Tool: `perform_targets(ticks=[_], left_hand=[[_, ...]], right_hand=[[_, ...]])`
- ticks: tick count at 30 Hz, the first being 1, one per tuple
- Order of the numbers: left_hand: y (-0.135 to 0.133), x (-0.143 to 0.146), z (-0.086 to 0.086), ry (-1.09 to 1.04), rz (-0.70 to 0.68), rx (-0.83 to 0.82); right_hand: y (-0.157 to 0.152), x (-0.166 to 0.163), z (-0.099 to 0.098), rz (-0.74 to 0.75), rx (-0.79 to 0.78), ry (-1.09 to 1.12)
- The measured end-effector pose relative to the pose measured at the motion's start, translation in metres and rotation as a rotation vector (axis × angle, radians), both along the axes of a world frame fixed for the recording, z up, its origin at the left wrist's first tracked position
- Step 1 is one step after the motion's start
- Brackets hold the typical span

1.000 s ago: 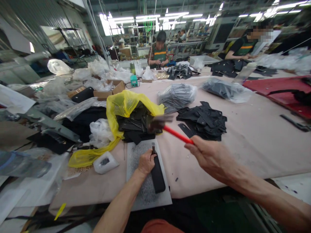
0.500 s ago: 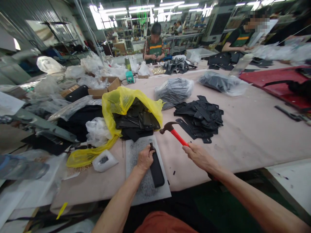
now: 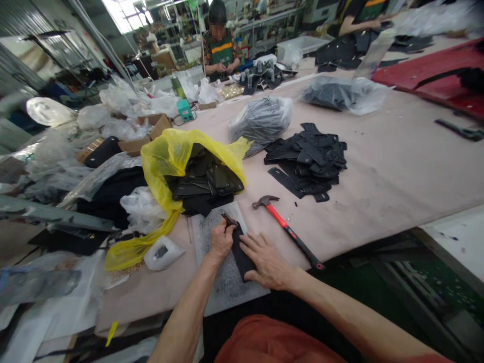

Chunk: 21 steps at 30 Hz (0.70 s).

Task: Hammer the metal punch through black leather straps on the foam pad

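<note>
A black leather piece [image 3: 240, 253] lies on a pitted grey cutting board [image 3: 227, 282] at the table's near edge. My left hand [image 3: 220, 241] pinches a small metal punch [image 3: 229, 219] at the piece's far end. Flat on the black piece rests my right hand [image 3: 266, 262], fingers spread and holding nothing. A hammer with a red and black handle [image 3: 287, 230] lies on the table just to the right of the board, out of either hand.
A yellow bag of black pieces [image 3: 196, 171] sits beyond the board. A loose pile of black strips [image 3: 308, 159] and a clear bag of parts [image 3: 260, 121] lie further right. Plastic bags and boxes [image 3: 113, 146] crowd the left. A person in green [image 3: 220, 45] works at the far end.
My right hand has put the hammer down on the table and come to rest flat on the black piece. My left hand has tilted the punch. The camera has dipped.
</note>
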<state>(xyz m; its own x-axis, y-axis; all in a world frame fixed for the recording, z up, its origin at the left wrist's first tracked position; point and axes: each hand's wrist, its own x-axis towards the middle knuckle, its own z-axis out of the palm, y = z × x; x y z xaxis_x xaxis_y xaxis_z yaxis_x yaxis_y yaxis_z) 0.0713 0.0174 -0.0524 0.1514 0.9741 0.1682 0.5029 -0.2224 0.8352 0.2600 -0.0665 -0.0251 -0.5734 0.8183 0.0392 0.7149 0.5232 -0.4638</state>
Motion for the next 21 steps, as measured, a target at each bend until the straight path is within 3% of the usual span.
perform_targets(ticks=[5,9,16,21], left_hand=[[0.013,0.000,-0.006,-0.181,0.191,-0.142],[0.014,-0.002,-0.010,-0.330,0.204,-0.194],[-0.007,-0.005,-0.001,-0.197,0.222,-0.087],[-0.007,-0.006,-0.004,-0.137,0.236,-0.070]], right_hand=[[-0.010,-0.008,-0.017,-0.012,-0.068,0.003],[-0.010,-0.007,-0.019,-0.017,-0.044,0.008],[-0.003,-0.010,-0.017,-0.057,0.041,0.084],[0.032,-0.011,-0.010,-0.209,0.036,0.183]])
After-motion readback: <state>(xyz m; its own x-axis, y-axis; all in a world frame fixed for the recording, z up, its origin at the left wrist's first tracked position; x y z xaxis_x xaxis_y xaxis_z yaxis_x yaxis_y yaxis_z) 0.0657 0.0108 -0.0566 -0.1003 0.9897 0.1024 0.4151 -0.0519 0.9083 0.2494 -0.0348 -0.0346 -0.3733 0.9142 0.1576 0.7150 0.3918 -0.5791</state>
